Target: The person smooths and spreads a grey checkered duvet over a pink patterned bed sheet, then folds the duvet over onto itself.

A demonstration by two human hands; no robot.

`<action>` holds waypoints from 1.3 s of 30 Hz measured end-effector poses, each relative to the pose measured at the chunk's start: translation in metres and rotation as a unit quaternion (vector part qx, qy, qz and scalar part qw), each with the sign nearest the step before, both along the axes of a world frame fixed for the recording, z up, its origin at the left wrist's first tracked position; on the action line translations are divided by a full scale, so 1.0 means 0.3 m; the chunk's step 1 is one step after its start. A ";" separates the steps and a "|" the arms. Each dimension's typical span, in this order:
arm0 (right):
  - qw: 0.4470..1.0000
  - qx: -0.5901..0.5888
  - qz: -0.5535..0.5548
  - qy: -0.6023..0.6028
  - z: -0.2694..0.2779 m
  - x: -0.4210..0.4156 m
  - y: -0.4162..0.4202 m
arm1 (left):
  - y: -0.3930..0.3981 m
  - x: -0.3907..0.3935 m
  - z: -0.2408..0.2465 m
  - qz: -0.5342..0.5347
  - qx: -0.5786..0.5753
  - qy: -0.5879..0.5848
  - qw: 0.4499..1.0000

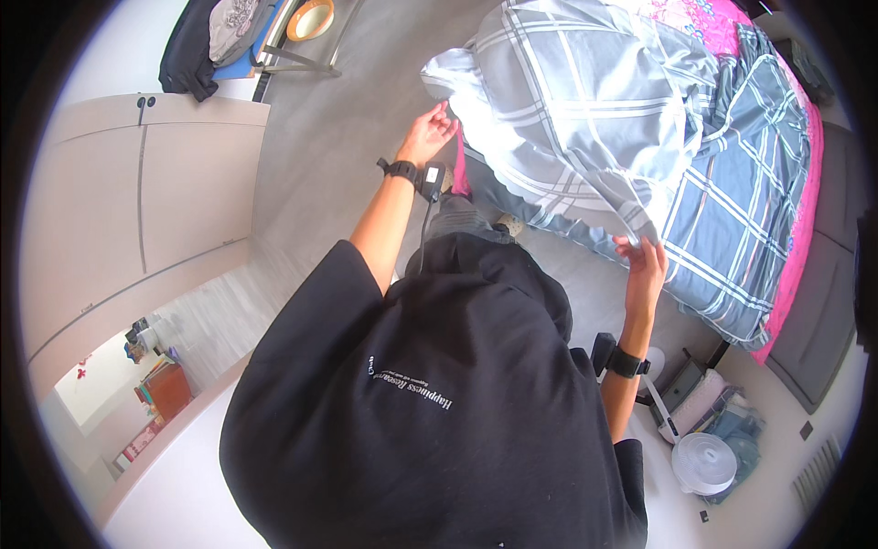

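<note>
A grey and white checked cloth, which looks like a quilt or its cover (590,103), billows in front of me over the near side of a bed. At its left edge, my left hand (432,130) has its fingers curled near the cloth's border; the contact is hard to make out. Down at the lower right corner of the cloth, my right hand (643,259) pinches the edge between thumb and fingers. Under and beside it lies darker checked bedding (734,233), with a pink sheet (799,254) showing along the far edge.
Pale cabinets (199,192) stand at the left. A metal-legged rack (298,62) and an orange-rimmed bowl (310,20) are at the upper left. A white fan (704,463) and folded fabrics (744,425) sit at the lower right, near the bed's padded grey headboard (816,302).
</note>
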State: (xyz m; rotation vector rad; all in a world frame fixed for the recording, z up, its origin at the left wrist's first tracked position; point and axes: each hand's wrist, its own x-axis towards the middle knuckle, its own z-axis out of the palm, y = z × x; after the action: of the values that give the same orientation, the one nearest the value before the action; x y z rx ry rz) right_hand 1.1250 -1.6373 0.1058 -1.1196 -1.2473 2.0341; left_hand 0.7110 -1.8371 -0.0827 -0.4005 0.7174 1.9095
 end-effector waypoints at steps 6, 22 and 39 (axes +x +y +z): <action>0.999 0.034 -0.031 -0.007 0.041 -0.042 0.026 | 0.098 -0.002 0.031 0.028 -0.061 0.044 0.997; 0.980 -0.104 -0.157 0.064 0.106 -0.033 -0.069 | -0.008 0.294 -1.000 -0.118 -0.461 0.191 0.858; 0.883 0.245 -0.115 -0.384 -0.053 -0.166 -0.057 | 0.073 0.202 -0.573 -0.181 -0.355 0.460 0.794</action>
State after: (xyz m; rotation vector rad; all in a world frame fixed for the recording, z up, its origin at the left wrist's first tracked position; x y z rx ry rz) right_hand 1.0752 -1.6543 0.0899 -1.7623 -1.7488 0.9910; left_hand 0.7716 -1.8152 -0.2547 0.2748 2.0221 1.3152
